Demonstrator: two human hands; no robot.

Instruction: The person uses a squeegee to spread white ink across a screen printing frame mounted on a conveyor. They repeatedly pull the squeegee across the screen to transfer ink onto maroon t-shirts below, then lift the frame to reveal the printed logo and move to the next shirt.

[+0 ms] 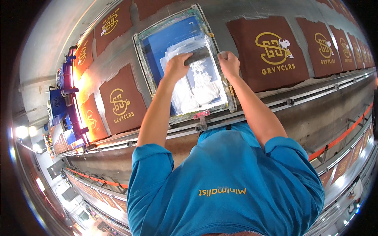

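A screen-printing frame (140,61) lies on the long table in front of me, with blue mesh and white ink (187,98) smeared over its middle and near part. My left hand (177,67) is wrapped round one end of a dark squeegee (198,56), which lies across the inked mesh in the frame's upper half. My right hand (229,64) is closed at the frame's right rail, its fingers curled over the edge. Its fingertips are partly hidden. A red clamp (201,114) sits at the frame's near edge.
Brown fabric panels with yellow and white prints lie along the table: one to the right (271,74), another to the left (121,100). A glowing heater on a blue machine (59,102) stands over the left panels. A metal rail (315,91) runs along the near edge.
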